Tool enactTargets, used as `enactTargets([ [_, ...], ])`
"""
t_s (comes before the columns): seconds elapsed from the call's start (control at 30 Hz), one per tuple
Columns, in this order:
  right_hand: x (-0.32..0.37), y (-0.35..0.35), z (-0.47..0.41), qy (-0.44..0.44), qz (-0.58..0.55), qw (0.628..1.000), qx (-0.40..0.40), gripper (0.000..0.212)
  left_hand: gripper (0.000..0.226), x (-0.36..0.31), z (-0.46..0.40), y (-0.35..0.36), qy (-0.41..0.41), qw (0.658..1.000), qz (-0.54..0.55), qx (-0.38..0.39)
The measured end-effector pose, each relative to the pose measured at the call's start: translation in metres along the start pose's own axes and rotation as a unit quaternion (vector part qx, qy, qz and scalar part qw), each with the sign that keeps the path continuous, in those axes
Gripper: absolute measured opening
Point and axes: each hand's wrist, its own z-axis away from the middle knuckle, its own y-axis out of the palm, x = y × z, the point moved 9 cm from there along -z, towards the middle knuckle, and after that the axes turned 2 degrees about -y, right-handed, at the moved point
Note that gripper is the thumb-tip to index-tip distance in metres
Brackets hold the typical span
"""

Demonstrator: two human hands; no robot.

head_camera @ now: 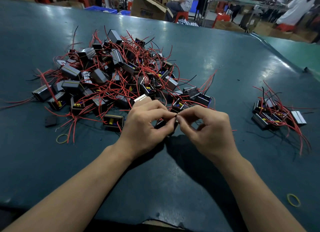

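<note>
My left hand [147, 126] and my right hand [207, 129] meet at the middle of the dark green table [173, 188]. Their thumbs and forefingers pinch the ends of thin wires [177, 115] together. Under the fingers lies a small dark boxed part [161, 123], mostly hidden by my left hand. Just beyond my hands lies a big heap of small metal-cased parts [110, 76] with tangled red and black leads. A smaller group of the same parts [275, 114] lies to the right.
A yellow rubber band [62, 138] lies left of my left wrist, and another [293, 200] near the front right. A loose dark pad [51, 120] lies by the heap. Beyond the table's far edge are cardboard boxes, blue crates, red stools and seated people.
</note>
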Motion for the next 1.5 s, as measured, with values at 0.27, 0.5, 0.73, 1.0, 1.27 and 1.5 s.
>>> enactTargets([
  [0.27,0.005,0.003,0.001,-0.028,0.051,0.998,-0.004,0.006,0.002,-0.001,-0.001,0.000,-0.001,1.000,-0.009,0.009],
  [0.5,-0.006,0.009,-0.002,0.030,-0.009,0.996,0.079,0.009,0.003,-0.009,0.000,0.001,0.041,0.998,-0.041,0.012],
  [0.73,-0.044,0.027,0.016,0.355,-0.177,0.917,0.035,0.032,0.010,-0.026,0.001,-0.001,0.113,0.986,-0.119,-0.030],
  [1.0,-0.023,0.010,0.009,0.221,-0.060,0.973,-0.015,0.018,0.008,-0.018,0.000,-0.002,0.085,0.987,-0.132,-0.045],
  [1.27,0.003,0.003,0.003,0.045,0.063,0.996,-0.033,0.003,0.003,-0.009,-0.001,-0.005,0.038,0.993,-0.103,-0.048],
  [1.5,0.006,0.010,0.000,0.002,0.068,0.997,0.020,0.005,0.001,-0.010,0.001,-0.006,0.040,0.994,-0.097,-0.042],
])
